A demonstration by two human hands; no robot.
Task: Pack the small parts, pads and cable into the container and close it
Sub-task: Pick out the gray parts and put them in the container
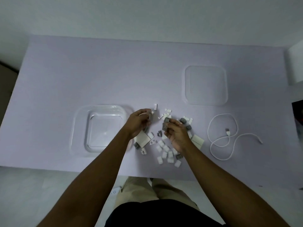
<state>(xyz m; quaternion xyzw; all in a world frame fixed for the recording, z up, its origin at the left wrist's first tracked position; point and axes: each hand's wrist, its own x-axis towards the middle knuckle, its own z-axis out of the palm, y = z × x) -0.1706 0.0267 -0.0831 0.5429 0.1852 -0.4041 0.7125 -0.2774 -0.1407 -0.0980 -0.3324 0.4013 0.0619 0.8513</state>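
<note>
The clear square plastic container [100,128] sits open left of my hands. My right hand [176,134] curls closed around small grey block parts [166,124]; my left hand [138,122] pinches a small grey piece [150,116].

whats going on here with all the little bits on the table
A person is gathering small parts from a scattered pile. The left hand and right hand each hold a few pieces. The clear container to the left looks empty; its lid and the white cable lie untouched on the right.
</note>
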